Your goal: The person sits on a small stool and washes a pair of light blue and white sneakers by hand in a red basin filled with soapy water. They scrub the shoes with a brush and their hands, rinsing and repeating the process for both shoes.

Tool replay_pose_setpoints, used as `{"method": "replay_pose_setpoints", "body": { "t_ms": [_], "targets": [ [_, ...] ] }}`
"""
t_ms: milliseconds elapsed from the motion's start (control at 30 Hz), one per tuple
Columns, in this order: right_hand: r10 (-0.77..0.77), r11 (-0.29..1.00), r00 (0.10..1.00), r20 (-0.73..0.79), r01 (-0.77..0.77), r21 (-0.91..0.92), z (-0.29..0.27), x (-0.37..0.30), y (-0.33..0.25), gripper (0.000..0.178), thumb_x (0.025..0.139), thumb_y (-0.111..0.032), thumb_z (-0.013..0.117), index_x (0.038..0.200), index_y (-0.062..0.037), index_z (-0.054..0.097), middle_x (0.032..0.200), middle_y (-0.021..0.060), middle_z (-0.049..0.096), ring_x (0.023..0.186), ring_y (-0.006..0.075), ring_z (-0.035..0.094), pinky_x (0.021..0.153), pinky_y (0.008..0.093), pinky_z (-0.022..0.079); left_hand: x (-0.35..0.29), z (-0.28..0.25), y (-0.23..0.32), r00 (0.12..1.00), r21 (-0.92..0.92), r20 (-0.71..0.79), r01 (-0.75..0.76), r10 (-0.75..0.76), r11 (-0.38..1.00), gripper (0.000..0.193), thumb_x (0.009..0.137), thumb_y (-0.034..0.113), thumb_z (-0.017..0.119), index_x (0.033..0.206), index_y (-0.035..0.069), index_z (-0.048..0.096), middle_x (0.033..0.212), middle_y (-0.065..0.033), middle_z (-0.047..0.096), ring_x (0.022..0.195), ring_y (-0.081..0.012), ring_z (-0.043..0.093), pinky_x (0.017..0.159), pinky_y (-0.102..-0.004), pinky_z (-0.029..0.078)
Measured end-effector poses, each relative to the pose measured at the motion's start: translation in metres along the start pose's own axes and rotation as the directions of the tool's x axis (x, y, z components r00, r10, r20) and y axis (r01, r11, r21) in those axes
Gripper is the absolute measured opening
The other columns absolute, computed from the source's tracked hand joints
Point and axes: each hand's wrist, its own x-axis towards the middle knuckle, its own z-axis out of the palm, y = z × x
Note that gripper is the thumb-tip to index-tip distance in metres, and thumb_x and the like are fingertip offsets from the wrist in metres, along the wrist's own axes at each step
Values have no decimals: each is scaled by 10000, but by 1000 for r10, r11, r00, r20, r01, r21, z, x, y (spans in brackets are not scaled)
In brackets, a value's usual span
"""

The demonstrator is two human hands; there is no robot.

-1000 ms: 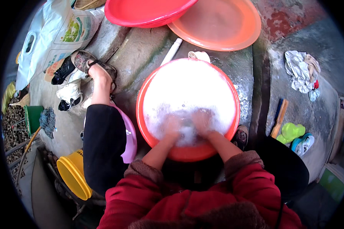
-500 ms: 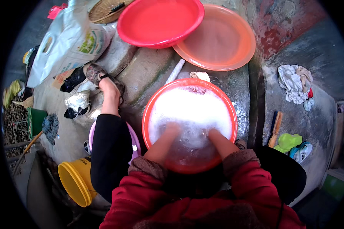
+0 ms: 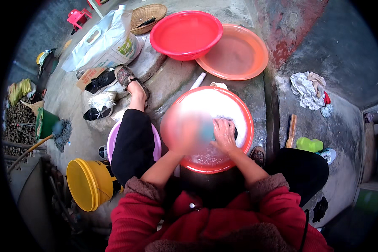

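Note:
In front of me stands an orange-red basin (image 3: 250, 122) filled with white suds. Over the suds, my right hand (image 3: 224, 133) has its fingers curled round something mostly hidden; a dark bit (image 3: 235, 133) shows beside the fingers. My left hand (image 3: 188, 135) is close by on the left, smeared by a blur, so its fingers do not show. Between the two hands is a blurred teal patch (image 3: 206, 131) whose kind I cannot make out.
Beyond the basin are a red basin (image 3: 187, 53) and a wide orange basin (image 3: 252, 73). Shoes (image 3: 101, 99) and a yellow bucket (image 3: 80, 185) stand left, near a purple basin (image 3: 157, 145). At right lie a wooden-backed brush (image 3: 291, 130) and crumpled cloths (image 3: 306, 90).
Both hands have come up out of the suds and nearer each other. A teal patch and a dark bit now show at them. The view has shifted.

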Motion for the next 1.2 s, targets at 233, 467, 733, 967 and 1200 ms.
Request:
{"method": "replay_pose_setpoints", "body": {
  "t_ms": [233, 467, 733, 967, 1200],
  "targets": [
    [20, 1000, 997, 76, -21, 15, 18, -44, -19, 919, 561, -220, 874, 1368, -87, 456, 1236, 108, 521, 1178, 279, 493, 986, 512, 343, -45, -1, 17, 974, -73, 228, 30, -13, 997, 1242, 479, 300, 930, 1518, 272, 251, 1351, -149, 404, 1272, -329, 406, 969, -586, 383],
    [95, 987, 974, 203, -66, -147, 37, -66, -8, 918, 611, -219, 846, 1428, -184, 428, 1352, 104, 466, 1241, 275, 470, 967, 576, 371, -61, 53, 28, 955, 6, 298, -4, 2, 1000, 1144, 520, 324, 916, 1482, 247, 302, 1373, -146, 397, 1278, -331, 400, 987, -616, 382],
    [189, 970, 874, 447, -95, -225, 79, -61, 18, 533, 758, -117, 662, 1271, -193, 538, 1268, 79, 539, 1191, 259, 497, 890, 557, 425, -49, 71, 42, 856, -46, 513, 106, -68, 993, 860, 672, 120, 775, 1429, 222, 380, 1402, -145, 410, 1308, -343, 384, 889, -566, 445],
    [58, 998, 829, 556, -64, -9, 129, -46, 55, 473, 845, -213, 592, 1301, -107, 527, 1328, 125, 522, 1260, 312, 462, 1014, 516, 375, -46, 105, 30, 676, -191, 736, 229, -15, 955, 847, 689, 123, 759, 1445, 197, 383, 1351, -166, 481, 1200, -385, 488, 868, -542, 476],
    [175, 826, 285, 942, -563, 17, 154, -30, 83, 517, 953, -315, 448, 1400, -60, 500, 1496, 217, 400, 1399, 326, 366, 1153, 475, 282, -47, 138, 18, 492, -239, 870, 378, 25, 895, 883, 685, 140, 771, 1465, 197, 361, 1311, -170, 508, 1167, -389, 508, 893, -533, 467]
  ]
}}
